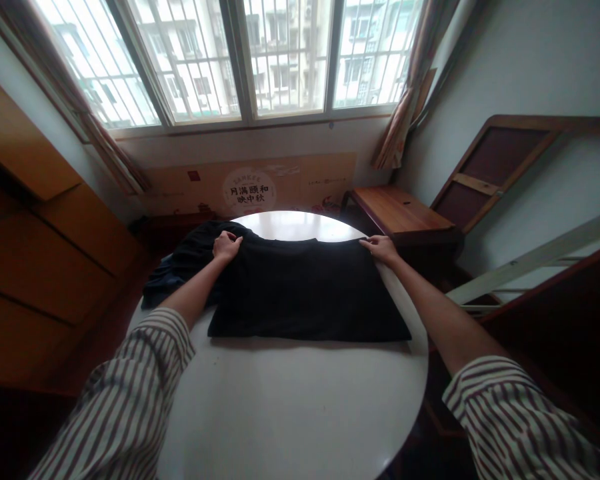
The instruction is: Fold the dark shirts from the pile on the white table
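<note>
A black garment (pixel 310 293) lies spread fairly flat across the white round table (pixel 290 407); its exact kind does not show. At its far left edge my left hand (pixel 227 246) is closed, pinching the cloth. My right hand (pixel 381 249) pinches its far right corner between thumb and fingers. The near edge of the cloth runs almost straight from left to right. Left of it, partly behind my left forearm, dark clothes (pixel 193 257) are heaped at the table's edge, black and dark blue; where one piece ends and another starts is hard to make out.
Beyond the table stand a low wooden cabinet (pixel 405 210) at right and a printed cardboard panel (pixel 290 183) under the barred window (pixel 280 60). Orange-brown cabinets (pixel 35 267) line the left. A wooden frame (pixel 500 170) and a pale ladder-like rail (pixel 535 257) are at right.
</note>
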Available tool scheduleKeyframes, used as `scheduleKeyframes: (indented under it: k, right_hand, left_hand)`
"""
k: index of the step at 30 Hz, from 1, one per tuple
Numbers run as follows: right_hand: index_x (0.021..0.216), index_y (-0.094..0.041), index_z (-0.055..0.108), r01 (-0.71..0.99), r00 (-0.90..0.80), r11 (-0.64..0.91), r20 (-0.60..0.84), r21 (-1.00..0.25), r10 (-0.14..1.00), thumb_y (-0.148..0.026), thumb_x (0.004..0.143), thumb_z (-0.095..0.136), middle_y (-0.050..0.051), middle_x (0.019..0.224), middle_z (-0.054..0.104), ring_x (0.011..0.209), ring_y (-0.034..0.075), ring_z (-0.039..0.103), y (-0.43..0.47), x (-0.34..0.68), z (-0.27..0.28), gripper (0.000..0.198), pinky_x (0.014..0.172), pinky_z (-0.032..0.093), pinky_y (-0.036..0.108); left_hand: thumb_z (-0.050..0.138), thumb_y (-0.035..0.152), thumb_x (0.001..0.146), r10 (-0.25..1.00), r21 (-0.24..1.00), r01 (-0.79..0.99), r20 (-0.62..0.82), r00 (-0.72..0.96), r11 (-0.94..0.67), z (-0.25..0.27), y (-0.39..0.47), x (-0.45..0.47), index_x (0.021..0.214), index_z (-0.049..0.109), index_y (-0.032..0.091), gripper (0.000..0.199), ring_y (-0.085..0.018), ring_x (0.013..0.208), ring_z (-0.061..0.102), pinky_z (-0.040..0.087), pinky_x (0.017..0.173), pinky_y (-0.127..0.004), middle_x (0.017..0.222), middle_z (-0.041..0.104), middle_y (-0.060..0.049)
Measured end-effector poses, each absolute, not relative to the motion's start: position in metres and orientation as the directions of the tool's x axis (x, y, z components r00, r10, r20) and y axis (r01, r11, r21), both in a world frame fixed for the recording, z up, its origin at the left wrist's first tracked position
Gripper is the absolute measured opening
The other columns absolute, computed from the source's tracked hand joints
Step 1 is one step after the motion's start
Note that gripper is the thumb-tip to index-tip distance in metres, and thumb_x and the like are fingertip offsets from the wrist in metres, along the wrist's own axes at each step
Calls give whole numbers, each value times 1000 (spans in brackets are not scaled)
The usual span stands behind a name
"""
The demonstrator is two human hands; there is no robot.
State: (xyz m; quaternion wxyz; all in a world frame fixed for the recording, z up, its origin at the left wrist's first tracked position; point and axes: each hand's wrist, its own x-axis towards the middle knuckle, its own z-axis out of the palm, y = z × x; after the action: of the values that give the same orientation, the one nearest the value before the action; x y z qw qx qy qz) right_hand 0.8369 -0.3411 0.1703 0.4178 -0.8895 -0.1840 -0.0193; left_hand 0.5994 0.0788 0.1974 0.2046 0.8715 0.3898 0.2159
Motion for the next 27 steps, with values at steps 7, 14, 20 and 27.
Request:
scheduleKeyframes:
  k: [7, 14, 20, 27]
  right_hand:
    - [98, -16, 69, 847, 517, -387, 393, -365, 760, -49, 89, 62, 12, 96, 66, 89, 25, 64, -386, 719, 183, 35, 85, 52, 39]
    - [120, -10, 66, 961, 188, -246, 360, 123, 914, -11, 90, 51, 15, 118, 67, 108, 28, 61, -467, 620, 156, 34, 93, 54, 44]
    - [103, -11, 73, 919, 145, -264, 373, 293, 916, 7, 82, 42, 12, 104, 73, 98, 24, 67, -477, 634, 148, 41, 83, 58, 36]
    - [103, -13, 73, 953, 82, -178, 360, 243, 929, 9, 74, 38, 9, 105, 75, 96, 21, 70, -519, 625, 155, 51, 85, 59, 34]
  left_hand:
    - [52, 38, 97, 62, 168, -17, 454, 889, -986, 211, 26, 503, 96, 65, 17, 25, -18, 80, 61, 49, 76, -28, 89, 63, -6]
    - [56, 23, 95, -447, -136, -426, 277, 851, -895, 182, -5, 370, 112, 67, 16, 21, -21, 96, 66, 55, 88, -34, 107, 70, -10]
    - [41, -2, 87, -376, -203, -329, 268, 887, -922, 166, 4, 370, 116, 66, 12, 41, -21, 95, 69, 59, 86, -33, 107, 70, -13]
    - [45, -1, 87, -341, -84, -330, 269, 901, -940, 166, -24, 323, 115, 66, 16, 39, -19, 90, 68, 60, 79, -29, 102, 69, -10]
